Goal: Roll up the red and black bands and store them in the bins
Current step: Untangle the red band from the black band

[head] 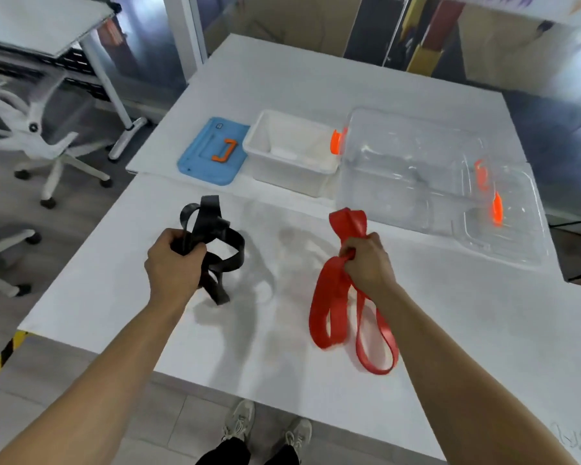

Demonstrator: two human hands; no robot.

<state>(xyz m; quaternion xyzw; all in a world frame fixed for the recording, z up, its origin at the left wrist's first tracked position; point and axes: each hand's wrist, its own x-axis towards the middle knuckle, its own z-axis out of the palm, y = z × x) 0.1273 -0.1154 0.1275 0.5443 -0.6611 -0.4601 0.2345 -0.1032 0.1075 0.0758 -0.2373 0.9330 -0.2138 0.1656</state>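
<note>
My left hand (173, 260) is closed around a tangled black band (220, 241), held up over the left part of the white table (114, 297); its loops stick out above and below my fist. My right hand (368, 260) grips a red band (329, 303) near its top, and the long red loops hang down onto the table toward me. Behind the bands stand a white bin (292, 152) and a clear plastic bin (406, 169) with orange latches, both open at the top.
A blue lid (212, 152) with an orange handle lies flat left of the white bin. A clear lid (507, 213) leans at the right of the clear bin. White office chairs (47, 142) stand on the floor at left. My shoes (265, 427) show below the table's near edge.
</note>
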